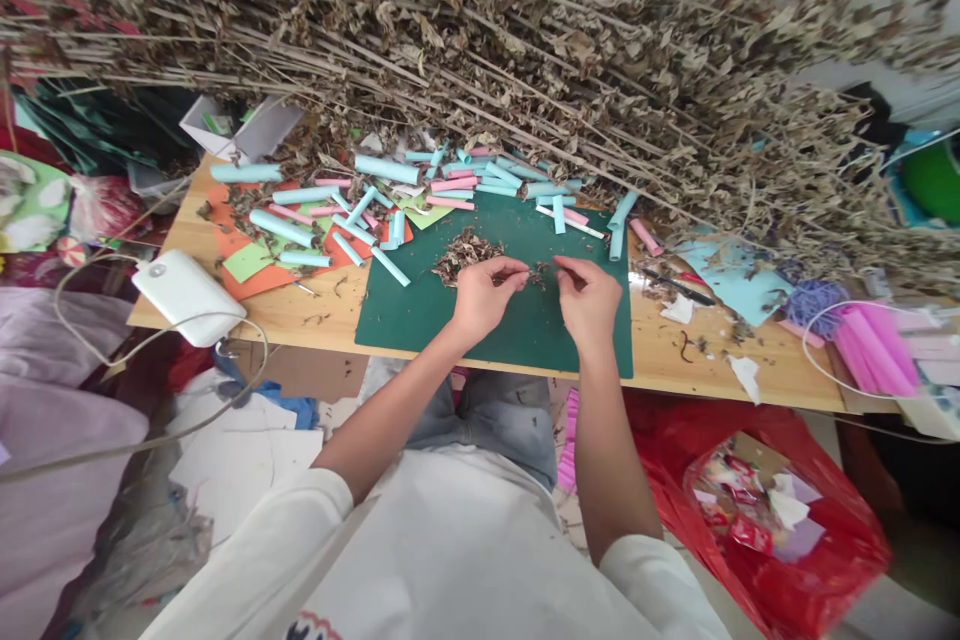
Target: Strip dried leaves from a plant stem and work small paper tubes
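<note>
Above the dark green cutting mat, my left hand is closed in a pinch, with a small crumpled dried leaf at its fingertips. To the right, my right hand is also pinched, its fingertips just beside that leaf; anything between them is too small to make out. Behind my left hand, a heap of crushed dried leaves lies on the mat, partly covered by the fingers. Rolled blue paper tubes and pink paper tubes are scattered along the mat's far edge.
Dried leafy stalks spread across the back of the wooden table. A white power bank with a cable sits at the left edge. On the right are a black pen and blue paper. A red rubbish bag stands below.
</note>
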`<state>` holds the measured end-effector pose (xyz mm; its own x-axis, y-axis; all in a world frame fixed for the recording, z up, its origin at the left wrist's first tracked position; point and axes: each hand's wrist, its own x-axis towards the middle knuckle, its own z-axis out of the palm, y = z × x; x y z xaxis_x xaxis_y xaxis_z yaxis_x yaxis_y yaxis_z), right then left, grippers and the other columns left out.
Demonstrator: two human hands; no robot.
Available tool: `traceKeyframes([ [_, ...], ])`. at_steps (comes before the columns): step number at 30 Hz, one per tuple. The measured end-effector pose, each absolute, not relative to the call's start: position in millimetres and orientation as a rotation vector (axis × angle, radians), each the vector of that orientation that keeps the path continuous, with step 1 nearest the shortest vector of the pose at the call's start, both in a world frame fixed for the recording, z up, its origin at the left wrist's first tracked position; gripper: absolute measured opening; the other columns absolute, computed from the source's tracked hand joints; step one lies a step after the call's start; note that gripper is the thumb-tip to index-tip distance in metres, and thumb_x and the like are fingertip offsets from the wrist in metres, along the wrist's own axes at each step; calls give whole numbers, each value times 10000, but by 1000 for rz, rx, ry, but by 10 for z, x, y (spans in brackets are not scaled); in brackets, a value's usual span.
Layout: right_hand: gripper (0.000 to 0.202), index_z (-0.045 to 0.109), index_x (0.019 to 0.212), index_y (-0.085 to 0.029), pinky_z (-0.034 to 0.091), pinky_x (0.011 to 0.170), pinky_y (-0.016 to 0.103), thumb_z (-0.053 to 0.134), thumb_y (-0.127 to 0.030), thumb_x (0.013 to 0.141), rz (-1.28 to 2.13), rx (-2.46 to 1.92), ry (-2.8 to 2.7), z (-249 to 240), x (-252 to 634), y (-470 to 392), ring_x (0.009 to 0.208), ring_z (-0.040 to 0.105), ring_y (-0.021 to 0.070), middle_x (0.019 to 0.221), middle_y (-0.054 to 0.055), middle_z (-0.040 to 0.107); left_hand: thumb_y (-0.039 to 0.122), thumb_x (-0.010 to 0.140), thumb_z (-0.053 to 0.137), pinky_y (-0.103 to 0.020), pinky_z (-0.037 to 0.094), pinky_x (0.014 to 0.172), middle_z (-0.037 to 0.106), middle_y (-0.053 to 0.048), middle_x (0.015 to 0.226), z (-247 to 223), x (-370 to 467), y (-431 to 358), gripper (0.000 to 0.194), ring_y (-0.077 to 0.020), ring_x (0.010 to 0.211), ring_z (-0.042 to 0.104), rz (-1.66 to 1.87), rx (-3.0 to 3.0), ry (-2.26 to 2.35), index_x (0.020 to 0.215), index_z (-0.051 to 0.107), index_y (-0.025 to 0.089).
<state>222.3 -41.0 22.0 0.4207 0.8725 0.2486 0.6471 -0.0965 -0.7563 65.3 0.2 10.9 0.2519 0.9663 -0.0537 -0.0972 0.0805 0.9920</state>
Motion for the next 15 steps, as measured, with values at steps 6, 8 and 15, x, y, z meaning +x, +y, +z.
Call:
traceKeyframes([
  [6, 264, 722, 1080, -212, 585, 790, 333, 588, -282, 864, 506, -1671, -1422, 437, 2066, -539, 880, 691, 183, 1036, 66, 728, 163, 771, 683, -251, 557, 709, 738, -49, 803, 171, 663, 19, 104, -145, 732, 692, 970, 1292, 957, 860, 734, 145],
  [8, 218, 742, 1013, -222, 578, 795, 330, 583, -277, 873, 469, -1673, -1483, 467, 2040, -552, 868, 694, 183, 983, 50, 740, 151, 770, 681, -261, 563, 733, 741, -57, 824, 188, 676, 24, 129, -154, 758, 700, 959, 1281, 920, 891, 724, 142],
  [15, 212, 717, 889, -203, 535, 780, 342, 505, -210, 885, 166, -1822, -1634, 405, 1944, -572, 828, 671, 213, 887, 81, 728, 83, 774, 636, -251, 552, 722, 721, -27, 788, 182, 736, -15, 139, -149, 759, 703, 950, 1394, 985, 879, 660, 171],
])
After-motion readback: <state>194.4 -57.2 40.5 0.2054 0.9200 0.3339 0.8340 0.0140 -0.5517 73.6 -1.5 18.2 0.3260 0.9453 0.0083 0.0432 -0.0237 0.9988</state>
